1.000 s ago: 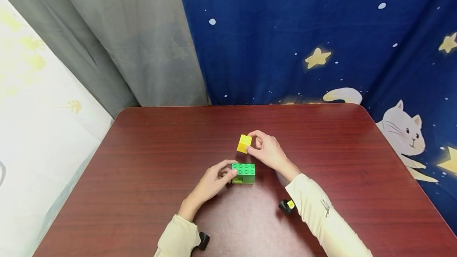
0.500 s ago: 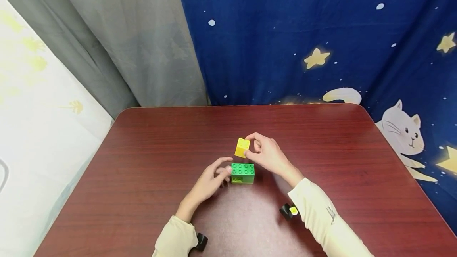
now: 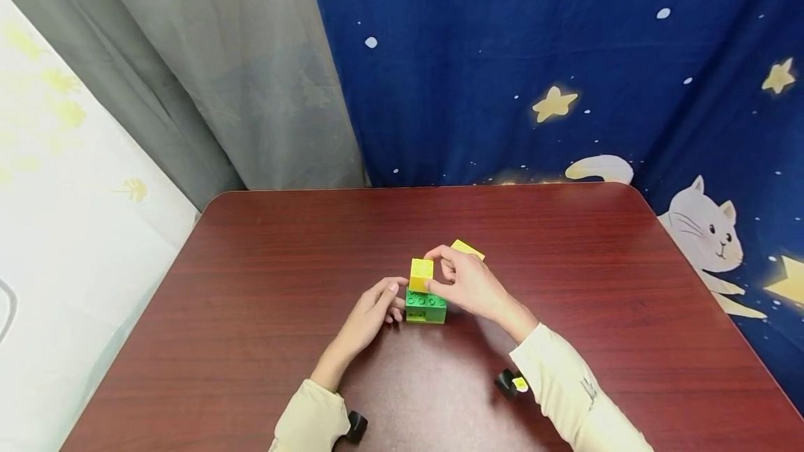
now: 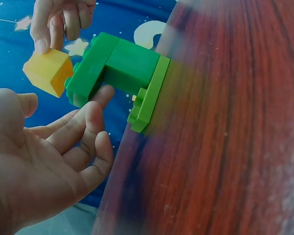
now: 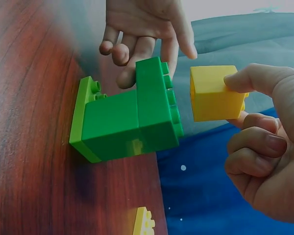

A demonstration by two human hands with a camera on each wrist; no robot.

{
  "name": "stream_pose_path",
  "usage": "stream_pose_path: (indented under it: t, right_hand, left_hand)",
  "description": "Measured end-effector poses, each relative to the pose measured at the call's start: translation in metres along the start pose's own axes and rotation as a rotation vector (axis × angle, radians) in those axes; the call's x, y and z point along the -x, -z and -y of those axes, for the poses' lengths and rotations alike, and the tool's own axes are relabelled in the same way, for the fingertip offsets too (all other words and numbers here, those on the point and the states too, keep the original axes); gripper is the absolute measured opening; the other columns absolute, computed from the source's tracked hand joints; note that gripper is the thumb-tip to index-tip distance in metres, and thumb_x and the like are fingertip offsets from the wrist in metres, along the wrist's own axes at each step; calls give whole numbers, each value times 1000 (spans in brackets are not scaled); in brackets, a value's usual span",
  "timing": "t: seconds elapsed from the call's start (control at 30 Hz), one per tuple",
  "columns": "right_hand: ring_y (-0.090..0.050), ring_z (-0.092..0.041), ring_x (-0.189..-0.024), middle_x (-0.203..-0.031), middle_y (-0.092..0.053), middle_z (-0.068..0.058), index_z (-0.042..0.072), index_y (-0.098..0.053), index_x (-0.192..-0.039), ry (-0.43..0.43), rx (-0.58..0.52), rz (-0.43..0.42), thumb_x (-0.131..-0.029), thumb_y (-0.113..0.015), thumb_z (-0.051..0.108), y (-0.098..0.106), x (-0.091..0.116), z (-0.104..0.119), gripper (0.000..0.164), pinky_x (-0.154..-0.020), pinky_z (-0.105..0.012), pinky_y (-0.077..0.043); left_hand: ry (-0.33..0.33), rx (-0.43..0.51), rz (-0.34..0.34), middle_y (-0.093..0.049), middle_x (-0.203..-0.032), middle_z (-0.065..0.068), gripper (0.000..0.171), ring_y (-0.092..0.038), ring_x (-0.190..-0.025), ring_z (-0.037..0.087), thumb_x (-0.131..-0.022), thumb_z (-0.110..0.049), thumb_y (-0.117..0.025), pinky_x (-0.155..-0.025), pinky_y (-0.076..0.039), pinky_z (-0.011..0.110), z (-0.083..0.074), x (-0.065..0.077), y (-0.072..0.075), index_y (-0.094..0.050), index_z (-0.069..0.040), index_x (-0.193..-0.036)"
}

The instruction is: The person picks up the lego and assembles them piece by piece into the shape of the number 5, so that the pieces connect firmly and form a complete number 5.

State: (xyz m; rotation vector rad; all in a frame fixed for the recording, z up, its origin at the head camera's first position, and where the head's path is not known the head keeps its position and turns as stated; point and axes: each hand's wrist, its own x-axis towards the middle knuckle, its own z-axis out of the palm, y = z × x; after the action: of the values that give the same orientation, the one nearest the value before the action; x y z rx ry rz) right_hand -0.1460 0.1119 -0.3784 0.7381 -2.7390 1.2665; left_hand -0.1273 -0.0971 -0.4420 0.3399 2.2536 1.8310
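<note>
Between thumb and fingers, my right hand pinches a square yellow brick. The right wrist view shows a gap between this yellow brick and the studs of the long green brick. That green brick is the top of a small stack on the table. Under it sits a green block on a thin lime-green plate, with the long brick overhanging to the left. My left hand holds nothing; its fingers are loosely bent beside the stack's left side, fingertips close to the overhang.
Behind the right hand lies a yellow brick on the reddish-brown table. Past the table's far edge hang a grey curtain and a blue star-patterned one. A black device is at the left wrist.
My right hand has brought the yellow brick toward me and slightly left, over the green stack. The left hand has let go of the stack. The yellow brick behind has come into view.
</note>
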Motion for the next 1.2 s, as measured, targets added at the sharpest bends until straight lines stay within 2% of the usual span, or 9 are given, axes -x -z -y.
stream_pose_path:
  t: [0.2,0.4,0.73,0.97,1.2]
  right_hand:
    - [-31,-5,-52,-58,-32,8,11,-62,-104,59,4,4,-76,-75,19,-3,2,-3,32,-51,-24,-30]
    - [-31,-3,-51,-57,-32,10,10,-61,-103,107,19,13,-75,-75,19,-7,3,-5,32,-51,-22,-31]
    - [-30,-3,-49,-55,-32,10,11,-61,-103,100,14,41,-75,-75,18,-8,4,-4,31,-49,-22,-28]
    - [-31,-3,-49,-55,-32,10,11,-61,-104,110,26,63,-76,-74,19,-9,4,-2,32,-49,-22,-28]
    - [-29,-2,-49,-55,-32,10,12,-61,-104,110,33,76,-76,-75,21,-9,5,-1,33,-48,-21,-27]
  left_hand:
    - [-31,-23,-6,-63,-84,20,37,-58,-70,29,-102,-27,-36,-66,-50,40,-1,2,0,-53,-1,-122]
    - [-30,-121,-16,-62,-83,12,40,-59,-70,23,-101,-34,-37,-68,-49,40,-2,1,0,-55,-5,-123]
    - [-49,-158,-28,-60,-79,6,41,-59,-68,20,-99,-40,-40,-70,-48,41,-1,1,0,-58,-10,-120]
    - [-58,-160,-31,-61,-78,9,41,-59,-68,22,-100,-40,-38,-71,-47,42,-3,1,-1,-58,-11,-121]
    - [-43,-186,-57,-62,-75,7,40,-59,-66,23,-98,-44,-39,-67,-47,35,-8,2,-3,-60,-15,-116]
